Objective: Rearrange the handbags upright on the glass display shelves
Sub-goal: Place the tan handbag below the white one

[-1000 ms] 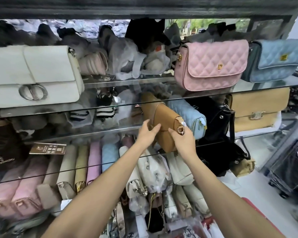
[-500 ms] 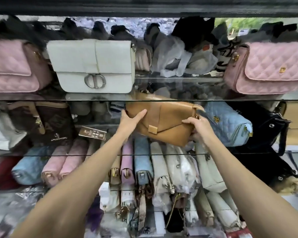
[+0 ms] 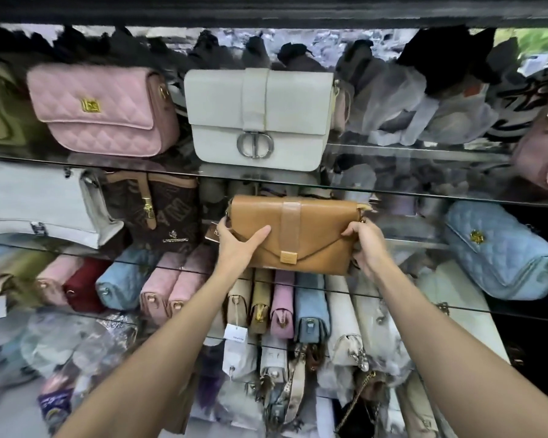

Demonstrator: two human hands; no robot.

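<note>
Both hands' grip [image 3: 301,245] — tan handbag [image 3: 298,229]

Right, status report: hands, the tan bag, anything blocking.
Left hand and right hand grip the tan leather flap handbag by its ends, front out, level. Brown monogram bag close left, blue quilted bag lying right.

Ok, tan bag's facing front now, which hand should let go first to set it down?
Probably the right hand: it only pinches the tan bag at its end, while the left hand wraps the other end, thumb across the front.
</note>
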